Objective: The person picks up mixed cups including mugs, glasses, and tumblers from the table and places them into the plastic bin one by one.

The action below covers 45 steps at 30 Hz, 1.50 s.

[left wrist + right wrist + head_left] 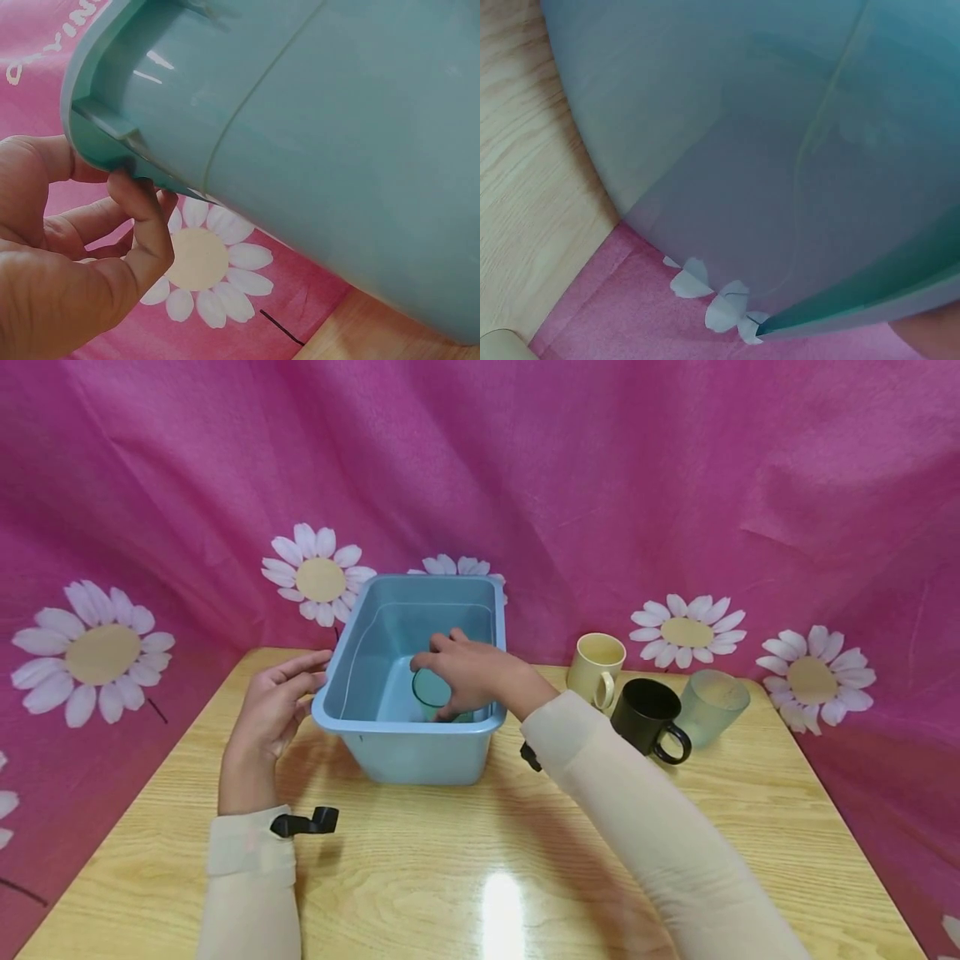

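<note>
A light blue plastic tub stands on the table. At its left side my left hand holds the rim; the left wrist view shows the thumb and fingers of that hand bent at the rim's underside. My right hand reaches over the tub's right rim and down inside. Its fingers and thumb curve around the top of a clear green drinking glass, whose lower part is hidden. The right wrist view is mostly filled by the tub's outer wall, with only a bit of skin at the lower right.
Right of the tub stand a cream mug, a black mug and a frosted glass, close together near my right sleeve. A pink cloth with white flowers hangs behind the wooden table.
</note>
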Each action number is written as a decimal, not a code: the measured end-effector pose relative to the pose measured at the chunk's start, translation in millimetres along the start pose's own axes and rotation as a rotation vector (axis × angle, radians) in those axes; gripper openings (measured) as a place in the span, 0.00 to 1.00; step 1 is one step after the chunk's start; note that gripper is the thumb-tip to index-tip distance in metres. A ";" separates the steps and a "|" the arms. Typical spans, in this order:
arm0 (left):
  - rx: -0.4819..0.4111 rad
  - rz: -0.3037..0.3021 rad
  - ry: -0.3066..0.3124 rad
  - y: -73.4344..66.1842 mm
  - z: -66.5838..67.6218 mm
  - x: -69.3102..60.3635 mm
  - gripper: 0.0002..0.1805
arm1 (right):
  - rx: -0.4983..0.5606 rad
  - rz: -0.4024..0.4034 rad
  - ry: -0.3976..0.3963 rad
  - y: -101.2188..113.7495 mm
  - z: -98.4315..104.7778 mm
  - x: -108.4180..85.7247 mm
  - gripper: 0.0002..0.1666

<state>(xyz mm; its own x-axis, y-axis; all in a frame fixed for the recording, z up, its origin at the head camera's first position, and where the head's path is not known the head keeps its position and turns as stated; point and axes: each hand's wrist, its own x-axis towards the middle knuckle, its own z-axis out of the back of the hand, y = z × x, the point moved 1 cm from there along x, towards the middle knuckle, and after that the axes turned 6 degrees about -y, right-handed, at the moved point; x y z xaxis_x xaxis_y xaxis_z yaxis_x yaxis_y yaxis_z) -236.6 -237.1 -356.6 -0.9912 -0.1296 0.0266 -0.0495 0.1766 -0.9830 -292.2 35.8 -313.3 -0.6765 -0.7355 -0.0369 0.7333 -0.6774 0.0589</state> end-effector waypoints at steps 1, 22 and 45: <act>0.001 0.000 0.000 -0.2 0.0 0.0 0.17 | 0.005 -0.005 0.000 0.0 0.2 -0.7 0.48; 0.005 -0.003 0.008 0.7 1.2 1.6 0.25 | 0.104 -0.017 -0.106 -11.7 14.9 -14.8 0.51; 0.004 0.006 0.009 0.9 2.6 3.3 0.23 | 0.139 -0.202 -0.372 -100.9 19.3 -126.6 0.40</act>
<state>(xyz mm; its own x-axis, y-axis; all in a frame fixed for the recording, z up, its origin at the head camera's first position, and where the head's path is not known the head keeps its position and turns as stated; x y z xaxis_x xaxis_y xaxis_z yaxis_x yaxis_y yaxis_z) -239.6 -239.9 -357.8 -0.9926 -0.1197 0.0226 -0.0433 0.1737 -0.9838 -281.9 197.5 -295.3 -0.8022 -0.5168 0.2989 0.5852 -0.7799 0.2221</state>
